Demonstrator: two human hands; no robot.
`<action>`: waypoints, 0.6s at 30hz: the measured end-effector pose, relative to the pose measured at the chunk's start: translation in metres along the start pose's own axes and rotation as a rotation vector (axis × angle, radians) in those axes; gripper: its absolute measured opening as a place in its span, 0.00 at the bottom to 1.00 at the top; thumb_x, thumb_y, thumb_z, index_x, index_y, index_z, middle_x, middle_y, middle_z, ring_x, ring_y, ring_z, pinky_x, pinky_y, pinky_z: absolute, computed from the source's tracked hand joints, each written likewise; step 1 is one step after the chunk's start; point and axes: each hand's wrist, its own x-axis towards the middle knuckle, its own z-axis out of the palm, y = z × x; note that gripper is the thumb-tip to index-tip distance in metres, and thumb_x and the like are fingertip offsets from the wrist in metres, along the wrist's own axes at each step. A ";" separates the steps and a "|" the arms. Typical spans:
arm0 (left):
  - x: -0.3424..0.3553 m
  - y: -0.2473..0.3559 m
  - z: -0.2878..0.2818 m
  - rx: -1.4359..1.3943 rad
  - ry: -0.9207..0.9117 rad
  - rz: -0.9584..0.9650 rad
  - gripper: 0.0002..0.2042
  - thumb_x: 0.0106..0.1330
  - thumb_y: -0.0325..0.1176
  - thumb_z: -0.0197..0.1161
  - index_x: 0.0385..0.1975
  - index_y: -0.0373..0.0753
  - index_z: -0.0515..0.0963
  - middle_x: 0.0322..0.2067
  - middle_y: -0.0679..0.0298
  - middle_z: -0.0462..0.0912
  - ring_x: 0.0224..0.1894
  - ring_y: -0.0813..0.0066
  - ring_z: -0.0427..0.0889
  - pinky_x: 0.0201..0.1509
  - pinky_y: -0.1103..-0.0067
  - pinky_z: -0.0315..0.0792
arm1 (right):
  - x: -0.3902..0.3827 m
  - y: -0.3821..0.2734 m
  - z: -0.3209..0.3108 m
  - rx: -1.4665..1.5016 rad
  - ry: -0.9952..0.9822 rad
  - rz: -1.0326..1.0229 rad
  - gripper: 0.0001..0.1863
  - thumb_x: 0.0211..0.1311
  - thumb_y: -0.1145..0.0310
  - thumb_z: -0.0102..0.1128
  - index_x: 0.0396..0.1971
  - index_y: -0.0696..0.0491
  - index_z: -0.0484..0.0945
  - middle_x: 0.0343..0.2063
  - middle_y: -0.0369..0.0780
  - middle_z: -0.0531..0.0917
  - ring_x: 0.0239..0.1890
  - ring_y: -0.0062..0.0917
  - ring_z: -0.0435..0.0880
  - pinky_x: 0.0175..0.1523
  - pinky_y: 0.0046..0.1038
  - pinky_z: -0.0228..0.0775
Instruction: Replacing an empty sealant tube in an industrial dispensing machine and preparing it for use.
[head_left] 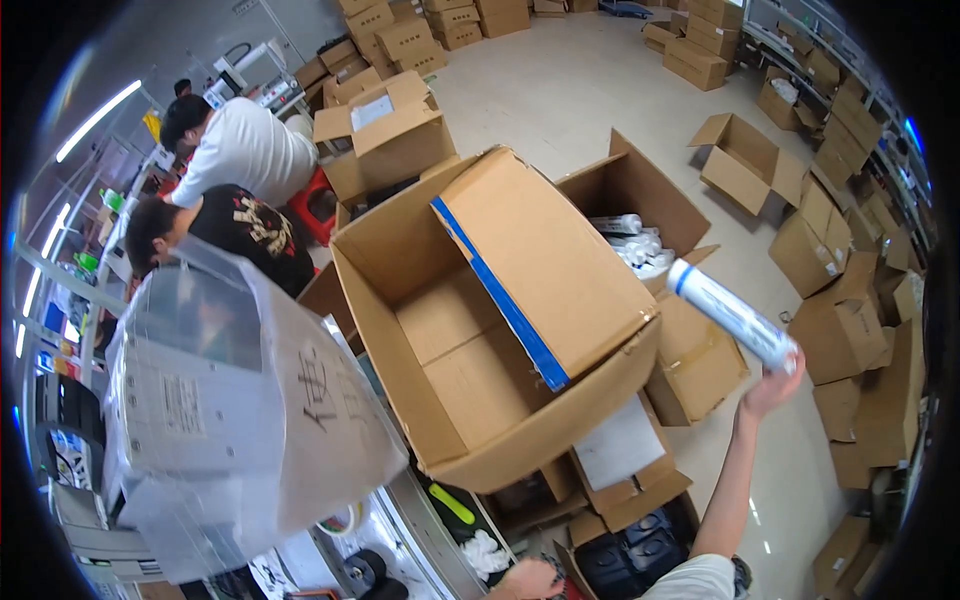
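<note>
My right hand (775, 387) is closed around the near end of a white cylindrical tube (728, 312) with blue print and a blue band at its far end. My right arm stretches out over the floor, and the tube slants up to the left. Similar white tubes (640, 247) lie in an open brown box (640, 185) just beyond it. Low in the picture, at the edge of the bench, is my left hand (530, 580), beside a crumpled white wad (485, 553). Its fingers are too hidden to read.
A large open carton (450, 390) with a blue-taped flap fills the middle. On the left stands a plastic-covered machine (250, 400). Black parts fill a box (640, 550) below. Two people (245, 150) work at the far left. Several cartons (840, 310) line the right side.
</note>
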 end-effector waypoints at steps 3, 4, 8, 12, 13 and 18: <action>-0.006 -0.003 0.004 -0.019 0.052 -0.003 0.25 0.60 0.54 0.51 0.21 0.35 0.82 0.24 0.52 0.83 0.29 0.54 0.84 0.37 0.64 0.78 | -0.031 -0.046 -0.087 0.291 0.179 0.433 0.22 0.69 0.50 0.45 0.46 0.55 0.71 0.45 0.38 0.77 0.48 0.26 0.77 0.57 0.31 0.69; -0.007 0.003 -0.010 0.008 0.023 0.005 0.25 0.60 0.54 0.51 0.21 0.36 0.82 0.25 0.53 0.83 0.29 0.55 0.84 0.37 0.65 0.78 | -0.045 -0.060 -0.120 0.337 0.170 0.525 0.22 0.69 0.48 0.45 0.46 0.53 0.71 0.45 0.37 0.77 0.49 0.26 0.76 0.58 0.33 0.69; -0.005 0.001 -0.004 0.096 0.118 0.020 0.29 0.59 0.59 0.49 0.19 0.36 0.82 0.22 0.52 0.82 0.27 0.55 0.84 0.33 0.66 0.78 | -0.150 -0.095 -0.245 0.504 -0.238 0.923 0.20 0.65 0.45 0.51 0.41 0.47 0.75 0.38 0.34 0.79 0.41 0.25 0.79 0.46 0.29 0.76; -0.004 0.000 0.003 0.162 0.037 -0.072 0.33 0.57 0.65 0.47 0.25 0.37 0.84 0.27 0.53 0.84 0.34 0.56 0.84 0.39 0.66 0.77 | -0.264 -0.161 -0.279 0.939 -0.012 1.551 0.24 0.59 0.43 0.58 0.28 0.51 0.75 0.20 0.36 0.70 0.24 0.21 0.68 0.25 0.23 0.62; -0.004 0.000 0.008 0.207 0.001 -0.122 0.33 0.57 0.66 0.47 0.27 0.38 0.85 0.29 0.54 0.85 0.35 0.58 0.85 0.40 0.67 0.77 | -0.276 -0.196 -0.271 0.942 0.209 1.685 0.25 0.58 0.41 0.58 0.26 0.52 0.74 0.17 0.35 0.68 0.23 0.21 0.66 0.23 0.21 0.58; 0.000 0.046 0.032 0.248 0.292 -0.013 0.18 0.55 0.47 0.64 0.38 0.42 0.81 0.42 0.60 0.80 0.52 0.59 0.74 0.49 0.66 0.72 | -0.326 -0.219 -0.352 0.983 -0.138 1.592 0.30 0.58 0.38 0.52 0.31 0.56 0.75 0.23 0.40 0.75 0.25 0.26 0.72 0.25 0.23 0.66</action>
